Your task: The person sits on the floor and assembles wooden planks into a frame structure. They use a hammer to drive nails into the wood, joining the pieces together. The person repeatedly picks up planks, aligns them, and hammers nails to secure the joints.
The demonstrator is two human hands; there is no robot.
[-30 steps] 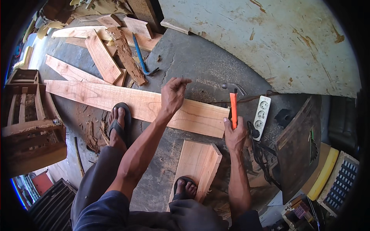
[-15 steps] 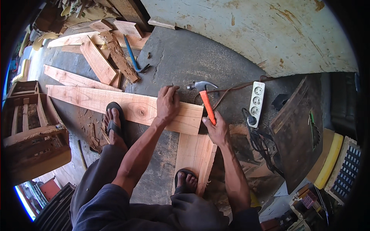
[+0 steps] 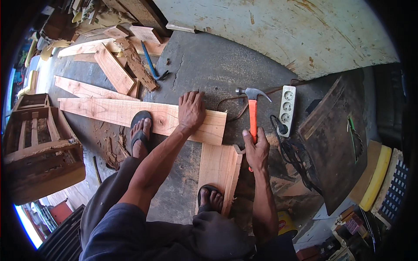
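Note:
A long light wooden plank [image 3: 163, 119] lies across the floor under my left foot. My left hand [image 3: 191, 111] rests on it near its right end, fingers closed over the far edge; a small dark tip shows by the fingertips, too small to name. My right hand [image 3: 257, 150] is wrapped round the orange handle of a claw hammer [image 3: 253, 114], held to the right of the plank's end with its metal head pointing away from me. A second plank [image 3: 217, 165] runs from beneath the first toward me, under my right foot. A small bent strip [image 3: 239, 149] sits at its far right corner.
A white power strip [image 3: 287, 111] with a plugged-in black cord lies right of the hammer. Beyond it a dark board with a saw blade [image 3: 357, 143] stands tilted. Far left are loose boards [image 3: 114, 69], a blue pry bar [image 3: 150, 63] and a wooden frame [image 3: 43, 148].
The hammer has moved right, away from the plank's end, and stands more upright. My left hand has stayed on the plank, its fingers shifted slightly. The view has shifted a little.

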